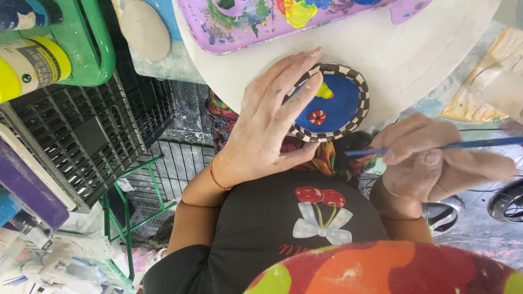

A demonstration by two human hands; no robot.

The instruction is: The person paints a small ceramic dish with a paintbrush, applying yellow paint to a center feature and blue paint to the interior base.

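Note:
A small round dish (339, 103) with a blue inside, a brown-and-white checked rim and painted red and yellow shapes rests at the edge of a white round board (414, 60). My left hand (267, 122) lies flat along the dish's left side, fingers spread over its rim and thumb under its lower edge. My right hand (430, 163) is just below and right of the dish, fingers closed on a thin blue paintbrush (479, 144). The brush lies level, and its near end stops just short of the dish's lower rim.
A purple palette (261, 24) smeared with several paint colours lies at the top of the board. A black plastic crate (81, 136) and a green wire rack (92, 49) with a yellow paint bottle (32, 65) stand to the left. A grey oval slab (146, 30) sits top left.

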